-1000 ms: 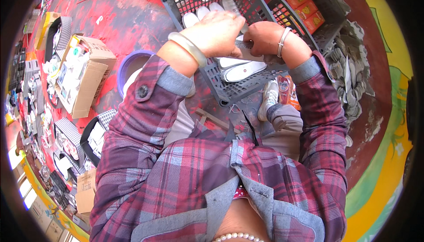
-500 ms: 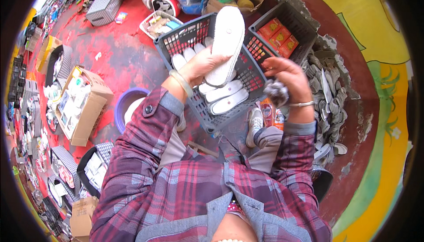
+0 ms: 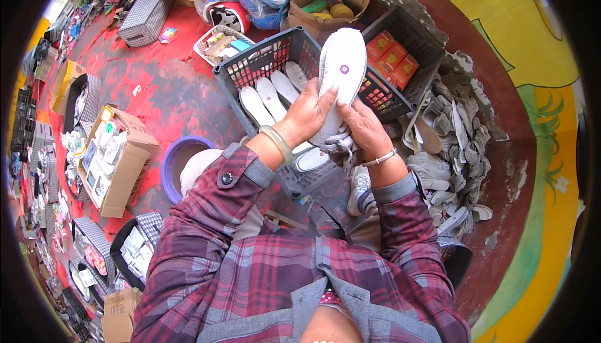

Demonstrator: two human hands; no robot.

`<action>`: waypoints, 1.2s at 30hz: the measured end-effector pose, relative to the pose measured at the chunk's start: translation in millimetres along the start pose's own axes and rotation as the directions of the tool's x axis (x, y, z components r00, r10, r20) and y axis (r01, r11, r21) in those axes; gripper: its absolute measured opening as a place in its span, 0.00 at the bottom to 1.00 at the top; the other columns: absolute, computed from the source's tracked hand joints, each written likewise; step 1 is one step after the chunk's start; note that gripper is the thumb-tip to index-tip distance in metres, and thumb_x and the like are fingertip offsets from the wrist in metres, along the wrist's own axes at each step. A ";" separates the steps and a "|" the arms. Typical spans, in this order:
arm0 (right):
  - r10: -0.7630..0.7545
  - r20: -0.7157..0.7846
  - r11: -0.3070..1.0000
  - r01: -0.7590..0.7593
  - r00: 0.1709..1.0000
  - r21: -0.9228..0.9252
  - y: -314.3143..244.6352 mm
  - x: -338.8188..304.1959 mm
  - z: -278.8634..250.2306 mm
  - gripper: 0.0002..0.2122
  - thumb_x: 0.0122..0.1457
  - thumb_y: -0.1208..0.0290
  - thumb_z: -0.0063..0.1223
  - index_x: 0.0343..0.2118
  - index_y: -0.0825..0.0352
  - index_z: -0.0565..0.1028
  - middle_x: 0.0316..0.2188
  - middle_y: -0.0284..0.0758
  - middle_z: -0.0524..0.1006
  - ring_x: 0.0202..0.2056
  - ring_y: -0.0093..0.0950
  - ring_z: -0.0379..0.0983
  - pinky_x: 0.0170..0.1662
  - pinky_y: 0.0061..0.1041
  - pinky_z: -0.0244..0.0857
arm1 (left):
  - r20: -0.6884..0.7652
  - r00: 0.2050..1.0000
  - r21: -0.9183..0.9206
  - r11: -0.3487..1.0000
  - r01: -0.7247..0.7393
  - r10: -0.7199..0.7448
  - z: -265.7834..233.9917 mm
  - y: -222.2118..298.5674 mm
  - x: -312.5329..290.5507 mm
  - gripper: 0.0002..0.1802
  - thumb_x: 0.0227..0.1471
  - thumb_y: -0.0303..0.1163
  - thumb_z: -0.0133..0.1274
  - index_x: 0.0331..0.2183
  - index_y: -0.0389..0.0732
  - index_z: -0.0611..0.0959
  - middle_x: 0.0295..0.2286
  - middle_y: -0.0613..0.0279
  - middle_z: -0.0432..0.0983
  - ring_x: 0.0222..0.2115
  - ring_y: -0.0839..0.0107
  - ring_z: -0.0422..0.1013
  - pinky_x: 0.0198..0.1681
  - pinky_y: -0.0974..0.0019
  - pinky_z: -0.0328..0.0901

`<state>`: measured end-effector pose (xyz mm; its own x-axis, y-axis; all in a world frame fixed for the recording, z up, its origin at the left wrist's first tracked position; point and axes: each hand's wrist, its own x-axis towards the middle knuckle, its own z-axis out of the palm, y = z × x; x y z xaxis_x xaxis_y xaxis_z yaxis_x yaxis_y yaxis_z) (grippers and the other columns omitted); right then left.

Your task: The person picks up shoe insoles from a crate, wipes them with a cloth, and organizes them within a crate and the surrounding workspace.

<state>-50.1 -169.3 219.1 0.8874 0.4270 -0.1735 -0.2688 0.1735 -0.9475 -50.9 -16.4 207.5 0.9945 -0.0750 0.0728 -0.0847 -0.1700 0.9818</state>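
Observation:
A white insole (image 3: 341, 58) with a small round purple mark is held upright over the crate. My left hand (image 3: 303, 117) is closed around its left side near the lower end, thumb across the face. My right hand (image 3: 368, 131) pinches a crumpled grey rag (image 3: 340, 147) against the insole's lower right edge, its thumb touching the white face. Below both hands stands a dark grey plastic crate (image 3: 303, 183), where more white insoles (image 3: 268, 98) lie in a row; my hands and the raised insole cover part of them.
Right of the crate, another dark crate (image 3: 427, 39) holds orange-red boxes (image 3: 391, 60). A heap of grey-white soles (image 3: 460, 136) lies by the painted wall. Leftward are a purple basin (image 3: 168, 171) and a cardboard box (image 3: 128, 177). A small white basket (image 3: 201, 47) sits beyond.
My right hand has come leftward with the rag onto the insole. The insole has shifted slightly right and down, and its round mark now shows purple.

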 end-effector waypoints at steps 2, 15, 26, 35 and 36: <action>0.006 0.000 1.000 -0.006 1.000 -0.010 1.5 4.2 -3.6 0.19 0.59 0.65 0.47 0.48 0.75 0.65 0.40 0.34 0.72 0.39 0.21 0.68 0.43 0.19 0.63 | -0.018 0.997 0.123 0.990 -0.075 0.078 -2.1 -5.8 5.7 0.33 0.55 0.54 0.39 0.45 0.29 0.66 0.36 0.40 0.72 0.38 0.52 0.70 0.40 0.61 0.64; 0.049 0.003 0.991 -0.048 0.999 -0.125 -16.3 5.3 -7.8 0.16 0.57 0.68 0.50 0.44 0.74 0.69 0.35 0.33 0.74 0.34 0.20 0.70 0.39 0.18 0.64 | 0.212 0.951 -0.789 0.536 0.302 -0.225 -24.7 1.3 11.4 0.17 0.52 0.33 0.49 0.42 0.36 0.72 0.36 0.60 0.73 0.36 0.72 0.70 0.40 0.68 0.64; -0.177 -0.393 0.912 0.300 0.902 0.279 -23.0 26.6 -39.5 0.13 0.60 0.68 0.40 0.41 0.71 0.70 0.37 0.38 0.74 0.41 0.29 0.70 0.47 0.30 0.63 | 0.400 0.915 -0.910 0.149 0.387 0.062 -7.5 22.9 -1.1 0.29 0.49 0.37 0.50 0.50 0.32 0.65 0.45 0.49 0.68 0.46 0.56 0.66 0.51 0.53 0.60; -0.368 -0.232 0.912 0.301 0.900 -0.278 -42.9 -3.7 -6.6 0.15 0.59 0.74 0.43 0.49 0.72 0.67 0.44 0.32 0.70 0.43 0.20 0.66 0.48 0.18 0.59 | 0.297 0.953 -0.945 0.124 0.303 -0.068 8.8 13.2 8.2 0.24 0.50 0.39 0.49 0.47 0.34 0.70 0.39 0.53 0.73 0.38 0.61 0.71 0.45 0.58 0.64; -0.422 -0.245 0.888 0.345 0.873 -0.303 -43.4 -0.2 -18.8 0.17 0.57 0.77 0.48 0.49 0.73 0.66 0.45 0.34 0.69 0.46 0.23 0.65 0.51 0.21 0.58 | 0.323 0.946 -0.937 0.132 0.325 -0.033 6.4 14.8 8.5 0.24 0.50 0.39 0.49 0.47 0.35 0.71 0.39 0.53 0.73 0.38 0.61 0.71 0.44 0.59 0.65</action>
<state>-31.6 -193.6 255.1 0.9797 0.0820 0.1829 0.1808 0.0328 -0.9830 -44.0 -25.8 221.5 0.9235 -0.3830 -0.0200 0.3691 0.8735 0.3174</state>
